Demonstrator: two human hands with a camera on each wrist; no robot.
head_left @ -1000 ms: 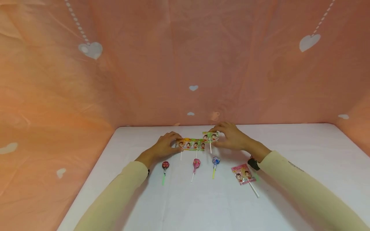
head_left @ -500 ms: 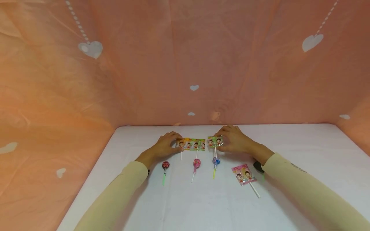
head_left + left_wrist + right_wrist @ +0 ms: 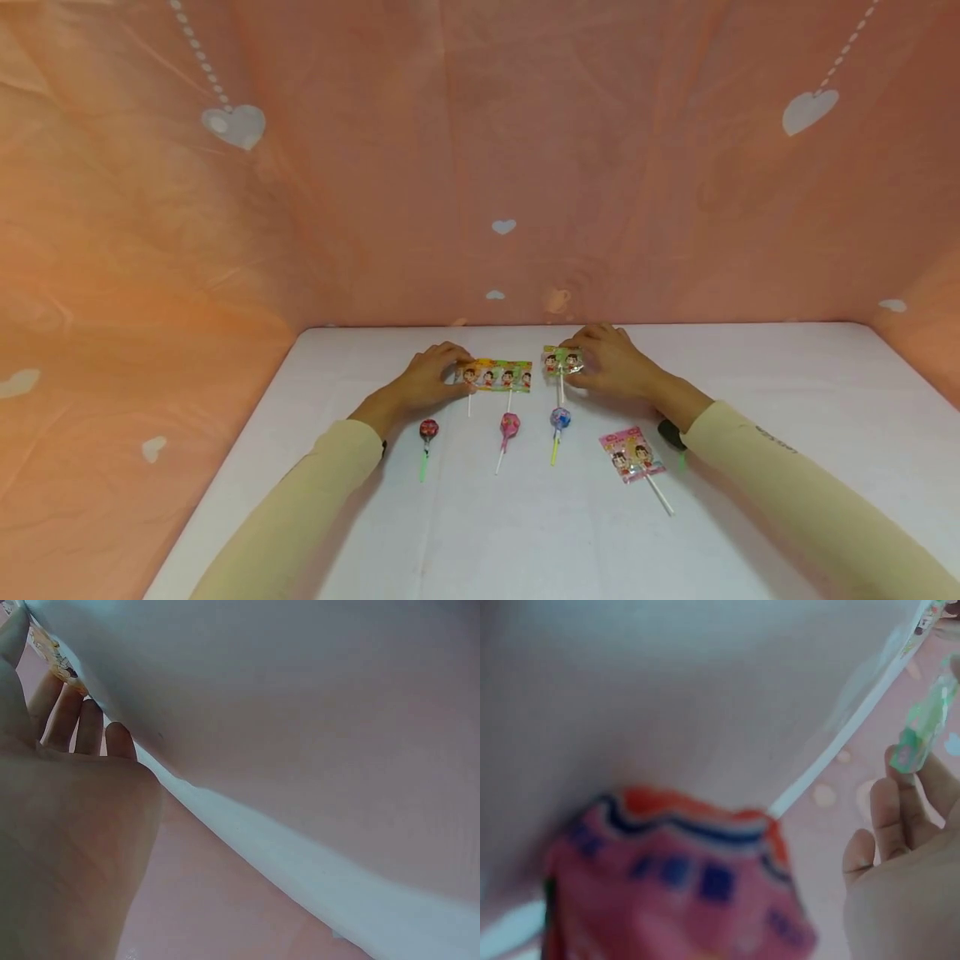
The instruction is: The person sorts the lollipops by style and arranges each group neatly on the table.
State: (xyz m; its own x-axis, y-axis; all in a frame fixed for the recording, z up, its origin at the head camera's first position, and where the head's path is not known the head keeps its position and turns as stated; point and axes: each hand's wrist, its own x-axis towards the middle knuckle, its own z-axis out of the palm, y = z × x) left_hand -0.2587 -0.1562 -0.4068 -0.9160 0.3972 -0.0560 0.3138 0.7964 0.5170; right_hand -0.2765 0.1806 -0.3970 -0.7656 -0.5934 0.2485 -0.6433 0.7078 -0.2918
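My left hand (image 3: pixel 433 377) pinches the left end of an orange-wrapped lollipop (image 3: pixel 486 364) near the table's back edge. Its wrapper also shows at the fingertips in the left wrist view. Right beside it lies a green-wrapped lollipop (image 3: pixel 512 377), its white stick toward me. A second green-wrapped lollipop (image 3: pixel 555 360) is pinched in my right hand (image 3: pixel 611 365), a short gap to the right. Its white stick points down toward a blue ball lollipop (image 3: pixel 560 418) with a yellow stick. In the right wrist view the green wrapper (image 3: pixel 924 727) stands between finger and thumb.
Nearer me lie a dark red lollipop (image 3: pixel 428 429), a pink ball lollipop (image 3: pixel 509 426) and a flat pink-wrapped lollipop (image 3: pixel 632 454). A blurred pink-red wrapper (image 3: pixel 682 892) is close to the right wrist camera. A peach heart-print cloth (image 3: pixel 480 167) rises behind the white table (image 3: pixel 465 533).
My right hand has moved its green-wrapped lollipop slightly right, away from the pair at left; it dipped, then rose a little. My left hand has stayed in place.
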